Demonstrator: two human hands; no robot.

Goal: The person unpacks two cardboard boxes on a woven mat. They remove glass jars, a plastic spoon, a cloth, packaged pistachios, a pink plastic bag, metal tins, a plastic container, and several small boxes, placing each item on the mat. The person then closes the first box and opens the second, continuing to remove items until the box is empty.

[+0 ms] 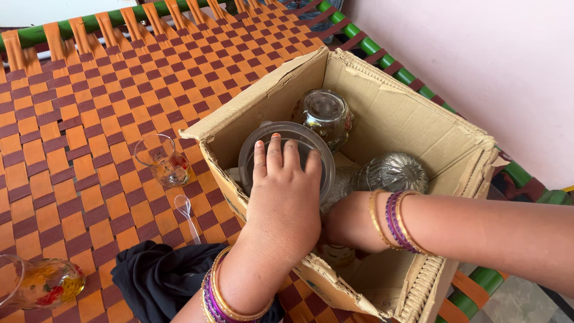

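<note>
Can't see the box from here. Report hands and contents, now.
Left hand flat on clear plastic lid. Right hand down inside cardboard box, grip hidden. Two glass jars crowd the box.

Left hand [281, 197]: my fingers [275, 157] lie spread flat on the clear round lid [286, 157] inside the cardboard box [394, 119].
Right hand [347, 222]: I reach low into the box, fingers hidden under the lid.
In the box: a glass jar [326, 115] on its side, a ribbed glass piece [394, 173].
On the woven bed [78, 119]: a small glass [162, 160], a clear plastic spoon [186, 216], a black cloth [158, 278], a painted glass [42, 284].
</note>
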